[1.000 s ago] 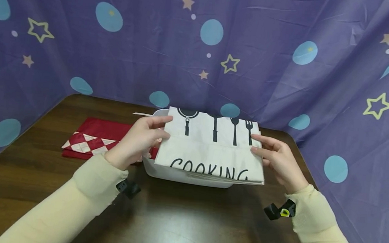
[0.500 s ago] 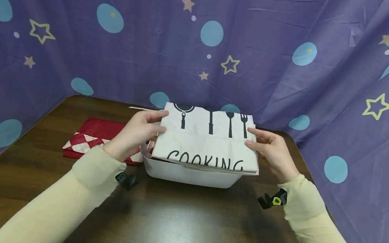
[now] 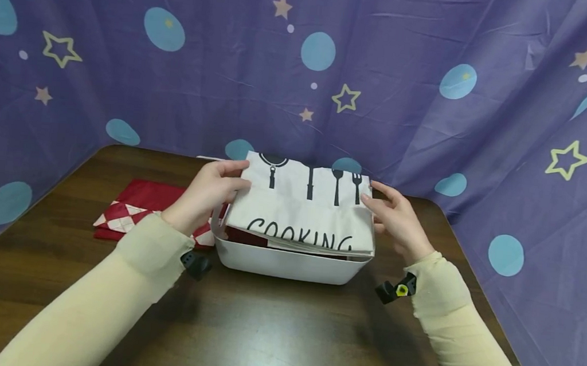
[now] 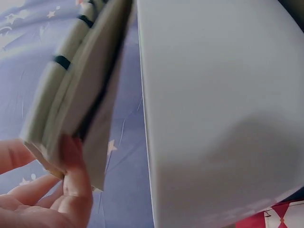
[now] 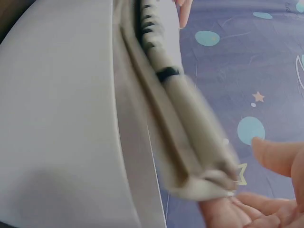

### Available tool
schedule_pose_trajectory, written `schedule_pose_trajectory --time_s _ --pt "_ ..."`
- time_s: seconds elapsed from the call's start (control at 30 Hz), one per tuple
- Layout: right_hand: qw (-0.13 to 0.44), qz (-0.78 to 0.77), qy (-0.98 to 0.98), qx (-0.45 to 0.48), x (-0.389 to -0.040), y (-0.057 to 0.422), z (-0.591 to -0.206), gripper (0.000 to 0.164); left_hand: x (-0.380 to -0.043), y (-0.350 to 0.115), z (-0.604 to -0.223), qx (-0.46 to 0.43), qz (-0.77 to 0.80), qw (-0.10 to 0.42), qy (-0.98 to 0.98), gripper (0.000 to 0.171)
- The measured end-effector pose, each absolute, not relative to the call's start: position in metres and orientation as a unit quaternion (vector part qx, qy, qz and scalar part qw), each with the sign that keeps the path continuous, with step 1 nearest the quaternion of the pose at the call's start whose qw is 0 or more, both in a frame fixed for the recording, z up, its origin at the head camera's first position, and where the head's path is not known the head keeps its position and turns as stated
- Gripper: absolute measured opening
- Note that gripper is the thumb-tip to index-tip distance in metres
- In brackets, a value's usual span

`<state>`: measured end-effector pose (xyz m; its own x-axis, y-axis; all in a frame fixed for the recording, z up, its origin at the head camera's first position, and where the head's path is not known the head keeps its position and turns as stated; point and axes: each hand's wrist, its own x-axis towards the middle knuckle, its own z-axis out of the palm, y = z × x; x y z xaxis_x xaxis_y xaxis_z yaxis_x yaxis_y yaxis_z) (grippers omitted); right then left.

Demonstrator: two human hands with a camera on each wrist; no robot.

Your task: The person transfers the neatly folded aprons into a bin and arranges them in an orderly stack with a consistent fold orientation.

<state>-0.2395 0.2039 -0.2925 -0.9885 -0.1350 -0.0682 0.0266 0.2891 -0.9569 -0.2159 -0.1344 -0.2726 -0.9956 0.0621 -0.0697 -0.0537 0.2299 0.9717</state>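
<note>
A folded white cloth [image 3: 301, 212] with black kitchen utensils and the word "COOKING" is tilted over a white plastic bin [image 3: 287, 263]. My left hand [image 3: 205, 190] pinches its left edge; in the left wrist view, fingers [image 4: 76, 175] lie under the stacked layers. My right hand [image 3: 399, 217] is at the right edge, thumb on top in the head view. The right wrist view shows the cloth [image 5: 199, 142] blurred, fingers beneath its corner and the thumb [image 5: 275, 154] to one side. Dark red material shows inside the bin below the cloth; the rest of its contents is hidden.
A folded red cloth with a red-and-white diamond band [image 3: 130, 216] lies left of the bin, partly behind my left arm. The brown wooden table [image 3: 271, 330] meets a purple curtain [image 3: 391, 127] with stars and dots at the back and sides.
Both hands have moved the folded white cloth a little left and back. More of the bin's front rim shows, and the right hand has come inward.
</note>
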Motion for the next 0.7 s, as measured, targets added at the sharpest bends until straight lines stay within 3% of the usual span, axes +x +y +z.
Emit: schedule_pose_trajectory --time_s 0.23,0.7 --pt "0.107 -0.622 0.775 -0.021 -0.2411 0.1981 -0.2932 0.074 -0.2193 -0.1348 -0.2735 0.009 0.606 0.069 0.792 0.058" --pt "0.094 -0.627 0.773 -0.015 -0.2436 0.1965 -0.2964 0.060 -0.2210 -0.1343 -0.2769 -0.007 0.626 0.103 0.773 0.063"
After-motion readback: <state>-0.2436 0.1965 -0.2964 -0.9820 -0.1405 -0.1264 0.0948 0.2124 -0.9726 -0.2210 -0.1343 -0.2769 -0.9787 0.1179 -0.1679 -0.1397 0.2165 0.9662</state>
